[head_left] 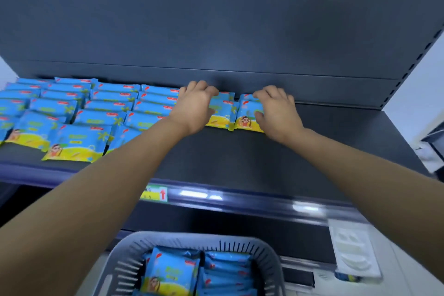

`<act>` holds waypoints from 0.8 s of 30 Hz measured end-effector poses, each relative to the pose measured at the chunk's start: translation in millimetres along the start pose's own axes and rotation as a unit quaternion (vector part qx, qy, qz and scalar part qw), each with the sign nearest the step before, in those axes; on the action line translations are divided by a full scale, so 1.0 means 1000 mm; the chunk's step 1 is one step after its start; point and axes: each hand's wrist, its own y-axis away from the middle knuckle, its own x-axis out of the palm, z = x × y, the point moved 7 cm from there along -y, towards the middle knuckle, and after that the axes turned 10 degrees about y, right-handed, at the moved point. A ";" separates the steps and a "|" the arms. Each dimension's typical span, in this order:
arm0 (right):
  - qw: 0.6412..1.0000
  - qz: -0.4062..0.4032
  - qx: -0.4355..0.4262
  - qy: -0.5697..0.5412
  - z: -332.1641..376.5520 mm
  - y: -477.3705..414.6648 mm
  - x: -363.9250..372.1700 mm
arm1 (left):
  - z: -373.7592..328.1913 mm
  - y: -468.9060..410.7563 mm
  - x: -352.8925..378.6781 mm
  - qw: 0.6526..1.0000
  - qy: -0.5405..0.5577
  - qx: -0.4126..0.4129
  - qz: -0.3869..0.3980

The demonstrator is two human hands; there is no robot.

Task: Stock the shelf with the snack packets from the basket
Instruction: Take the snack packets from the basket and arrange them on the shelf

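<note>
head view looks down along two bare forearms to a dark shelf point(240, 158). the left grip point(194, 107) is curled over the top edge of a blue and yellow snack packet, the first packet point(222, 114). its fingers hook behind the packet and the thumb lies at the front, so it is grasping that packet. the right grip point(276, 113) grasps the second packet point(247, 116) the same way, fingers over the top edge and thumb pressed on the front face.

the two packets sit side by side near the back of the shelf with their edges touching. each is tilted with its printed face toward the camera and its yellow lower edge down on the shelf board. another blue packet edge shows just behind the first packet; how many lie there cannot be told.

just beside the left grip, rows of packets point(96, 108) of the same kind lie overlapped in columns, running from the back panel point(216, 19) toward the front edge. a yellow price tag point(156, 193) with a red arrow sits in the shelf's front rail.

below the shelf front stands a grey slotted basket point(271, 262), and the spare packets point(173, 271) inside it stand in two stacks. a white plastic piece point(350, 247) lies to the right of the basket, too blurred to identify.
</note>
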 end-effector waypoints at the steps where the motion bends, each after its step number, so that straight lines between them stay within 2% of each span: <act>1: 1.000 -0.013 -0.008 -0.008 0.011 0.012 -0.007 | -0.006 0.015 -0.008 1.000 0.007 0.015 -0.012; 6: 0.996 -0.065 -0.039 -0.046 0.065 0.086 -0.034 | -0.018 0.098 -0.033 0.996 0.046 0.065 -0.041; 12: 0.996 -0.026 -0.059 -0.062 0.122 0.176 -0.007 | -0.004 0.196 0.012 0.995 0.055 0.072 0.036; 15: 0.993 0.084 -0.065 -0.060 0.142 0.216 0.038 | 0.017 0.242 0.057 0.987 0.037 0.043 0.153; 18: 0.972 0.219 -0.072 -0.040 0.151 0.254 0.089 | 0.046 0.284 0.101 0.963 0.002 0.003 0.268; 24: 0.912 0.405 -0.063 0.033 0.149 0.301 0.161 | 0.095 0.338 0.160 0.923 0.001 -0.075 0.377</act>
